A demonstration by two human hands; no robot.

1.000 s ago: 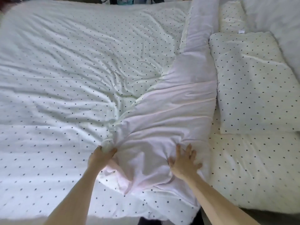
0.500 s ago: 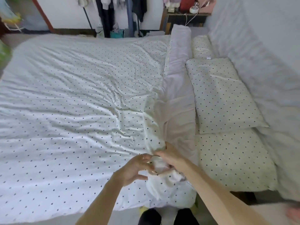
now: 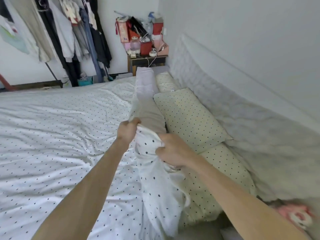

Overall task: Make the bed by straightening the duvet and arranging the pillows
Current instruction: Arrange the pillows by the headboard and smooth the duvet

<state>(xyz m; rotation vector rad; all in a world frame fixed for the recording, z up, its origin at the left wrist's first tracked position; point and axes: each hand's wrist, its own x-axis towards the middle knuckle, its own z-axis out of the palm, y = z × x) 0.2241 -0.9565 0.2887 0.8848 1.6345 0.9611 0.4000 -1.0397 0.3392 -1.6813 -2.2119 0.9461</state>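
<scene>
both the left hand [image 3: 127,130] and right hand [image 3: 170,149] are gripping the duvet [image 3: 52,135] edge, its folded band running straight ahead; the pillow [image 3: 188,118] is lying just right.

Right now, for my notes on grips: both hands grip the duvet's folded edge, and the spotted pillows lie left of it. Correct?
Not quite: the head view shows the pillows lying right of the duvet's folded edge, along the headboard. The left hand and the right hand do both grip it.
</scene>
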